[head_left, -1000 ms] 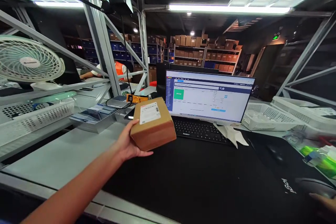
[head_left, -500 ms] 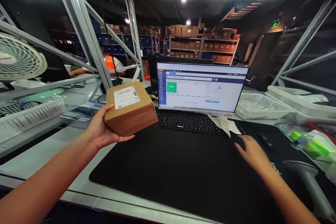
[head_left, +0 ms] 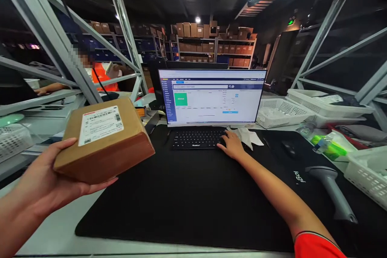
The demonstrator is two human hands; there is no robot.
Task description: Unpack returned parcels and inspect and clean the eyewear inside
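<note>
My left hand [head_left: 57, 181] grips a brown cardboard box [head_left: 105, 155] from below and the side, thumb on its top edge. On the box's upper face is a white shipping label [head_left: 101, 124] with a barcode. My right hand [head_left: 232, 145] lies over the right end of the black keyboard [head_left: 196, 140], fingers stretched out and apart. Behind the keyboard, a monitor [head_left: 211, 102] shows a page with a green square and a number in a search field. Crumpled white paper [head_left: 249, 137] lies beside my right hand.
On the black desk mat [head_left: 181, 201] lie a mouse [head_left: 289, 148] and a grey barcode scanner [head_left: 329, 187]. White plastic baskets [head_left: 281, 115] stand at the right. Metal frame bars rise on both sides. A person in an orange vest [head_left: 104, 74] sits beyond the left bars.
My right hand has moved left, from beside the paper onto the keyboard. The box in my left hand has come closer and further left in view, while the camera view has shifted right.
</note>
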